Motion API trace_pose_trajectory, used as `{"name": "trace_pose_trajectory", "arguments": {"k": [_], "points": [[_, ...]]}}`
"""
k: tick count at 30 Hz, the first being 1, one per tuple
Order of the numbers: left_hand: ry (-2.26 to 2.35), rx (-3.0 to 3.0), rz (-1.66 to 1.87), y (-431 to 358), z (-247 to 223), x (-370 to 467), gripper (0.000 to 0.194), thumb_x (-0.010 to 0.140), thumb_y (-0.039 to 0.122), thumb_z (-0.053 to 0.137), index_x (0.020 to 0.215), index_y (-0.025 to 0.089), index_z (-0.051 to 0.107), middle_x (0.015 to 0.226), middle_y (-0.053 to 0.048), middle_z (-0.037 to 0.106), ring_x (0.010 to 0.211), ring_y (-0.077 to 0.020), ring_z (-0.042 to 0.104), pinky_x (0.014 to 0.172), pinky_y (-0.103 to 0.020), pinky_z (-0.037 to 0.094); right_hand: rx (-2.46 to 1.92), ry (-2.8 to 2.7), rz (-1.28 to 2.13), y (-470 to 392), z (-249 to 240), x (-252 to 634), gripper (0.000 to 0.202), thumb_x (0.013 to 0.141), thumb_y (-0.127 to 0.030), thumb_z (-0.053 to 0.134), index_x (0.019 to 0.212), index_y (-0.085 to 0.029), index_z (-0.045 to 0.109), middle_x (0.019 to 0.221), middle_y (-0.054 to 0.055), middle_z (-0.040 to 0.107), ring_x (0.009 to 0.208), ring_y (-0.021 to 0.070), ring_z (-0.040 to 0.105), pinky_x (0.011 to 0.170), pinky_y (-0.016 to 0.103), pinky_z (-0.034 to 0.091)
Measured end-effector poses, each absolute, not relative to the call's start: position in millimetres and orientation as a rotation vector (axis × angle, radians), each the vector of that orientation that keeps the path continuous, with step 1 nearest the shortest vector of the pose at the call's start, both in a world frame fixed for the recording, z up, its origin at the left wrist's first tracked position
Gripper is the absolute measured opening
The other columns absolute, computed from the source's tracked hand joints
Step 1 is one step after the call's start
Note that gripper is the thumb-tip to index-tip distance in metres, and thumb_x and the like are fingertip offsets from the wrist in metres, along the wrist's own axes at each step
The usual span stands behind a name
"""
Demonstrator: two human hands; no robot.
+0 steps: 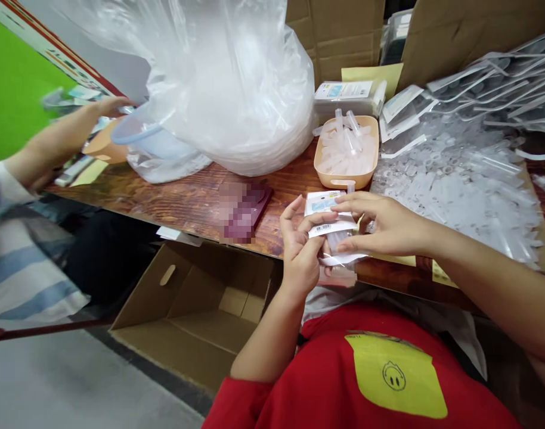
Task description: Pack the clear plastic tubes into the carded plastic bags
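No words are legible; a barcode [322,228] stands on the packet [339,238], a smiley [393,376] on the shirt [308,381]'s yellow patch [368,357].

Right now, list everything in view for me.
carded packet: 1, clear and white, in left hand
tub: 1, peach, beyond hands
tubes: several, translucent, in tub
loose pieces: countless, clear, right
flat packets: many, clear, back right
carded stack: 1, white-topped, behind tub
big bag: 1, translucent, back centre
bowl: 1, pale blue, left of bag
container: 1, orange, beside bowl
blurred item: 1, dark red, mid-table
open box: 1, brown, below table
cardboard: count unclear, brown, back
table: 1, brown, under tub
panel: 1, green, far left
co-worker's arm: 1, striped sleeve, left
own top: 1, red, bottom
left hand: 1, bare, holding packet
right hand: 1, bare, touching packet
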State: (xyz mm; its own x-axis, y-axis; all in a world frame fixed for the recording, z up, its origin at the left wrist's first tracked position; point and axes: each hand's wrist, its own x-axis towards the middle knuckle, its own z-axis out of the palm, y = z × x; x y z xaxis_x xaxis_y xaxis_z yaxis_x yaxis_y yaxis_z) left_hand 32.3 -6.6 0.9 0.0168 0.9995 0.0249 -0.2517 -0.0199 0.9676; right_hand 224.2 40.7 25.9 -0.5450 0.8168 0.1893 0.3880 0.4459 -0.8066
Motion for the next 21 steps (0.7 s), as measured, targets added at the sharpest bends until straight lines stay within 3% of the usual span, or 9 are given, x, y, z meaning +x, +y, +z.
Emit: {"name": "trace_pose_trajectory", "arguments": {"k": [4, 8, 12, 15, 18, 21], "points": [[1.001, 1.148, 1.376, -8.3, -2.7, 27.7, 0.08, 0.081, 0.02, 0.062, 0.153, 0.033, 0.028, 0.115, -0.005, 0.073, 0.043, -0.0068, 0.046, 0.04, -0.026, 0.036, -1.003, -1.948, 1.077, 41.1, 15.5, 206.6, 0.039, 0.075, -0.036, 0.087, 0.11, -0.02, 0.082, 0.116, 0.009, 0.075, 0.104, 0.0203, 0.073, 0.091, 0.03, 0.06], [0.985, 1.299, 1.442, -18.5, -0.4, 24.4, 0.073, 0.088, 0.014, 0.059, 0.152, 0.035, 0.03, 0.116, -0.004, 0.074, 0.055, -0.0089, 0.056, 0.049, -0.023, 0.044, -0.873, -1.915, 0.73, 30.9, 9.1, 195.9, 0.008, 0.087, -0.022, 0.072, 0.087, -0.017, 0.079, 0.102, 0.006, 0.076, 0.097, 0.0164, 0.073, 0.091, 0.029, 0.059], [1.162, 1.451, 1.498, -40.1, 17.7, 25.4, 0.066, 0.098, 0.014, 0.061, 0.152, 0.04, 0.032, 0.126, -0.002, 0.071, 0.049, -0.0031, 0.051, 0.043, -0.018, 0.04, -0.632, -2.02, 0.301, 28.3, 30.1, 204.3, 0.015, 0.098, -0.021, 0.063, 0.089, -0.017, 0.075, 0.101, 0.004, 0.075, 0.095, 0.0137, 0.071, 0.088, 0.029, 0.059], [1.246, 1.493, 1.569, -45.1, 27.1, 17.9, 0.063, 0.1, 0.016, 0.066, 0.15, 0.041, 0.037, 0.128, -0.001, 0.068, 0.047, -0.0012, 0.053, 0.042, -0.017, 0.043, -0.793, -2.1, 0.045, 53.6, 66.9, 237.3, 0.026, 0.105, -0.03, 0.057, 0.089, -0.019, 0.075, 0.104, 0.006, 0.074, 0.099, 0.0168, 0.069, 0.09, 0.035, 0.059], [1.23, 1.727, 1.575, -30.7, 23.3, -0.4, 0.05, 0.098, 0.018, 0.069, 0.141, 0.034, 0.05, 0.128, -0.003, 0.066, 0.065, -0.0066, 0.065, 0.052, -0.02, 0.053, -1.212, -1.947, -0.197, 108.3, 103.3, 289.7, 0.022, 0.102, -0.033, 0.062, 0.095, -0.017, 0.076, 0.112, 0.007, 0.074, 0.111, 0.0212, 0.068, 0.104, 0.043, 0.057], [1.246, 2.212, 1.165, -7.5, 14.2, -19.5, 0.026, 0.1, 0.02, 0.064, 0.126, 0.025, 0.063, 0.108, -0.004, 0.071, 0.079, -0.0137, 0.069, 0.065, -0.025, 0.058, -1.46, -1.885, -0.249, 174.2, 118.7, 343.9, 0.028, 0.105, -0.038, 0.06, 0.111, -0.015, 0.076, 0.121, 0.005, 0.073, 0.118, 0.0175, 0.065, 0.114, 0.041, 0.053]]}}
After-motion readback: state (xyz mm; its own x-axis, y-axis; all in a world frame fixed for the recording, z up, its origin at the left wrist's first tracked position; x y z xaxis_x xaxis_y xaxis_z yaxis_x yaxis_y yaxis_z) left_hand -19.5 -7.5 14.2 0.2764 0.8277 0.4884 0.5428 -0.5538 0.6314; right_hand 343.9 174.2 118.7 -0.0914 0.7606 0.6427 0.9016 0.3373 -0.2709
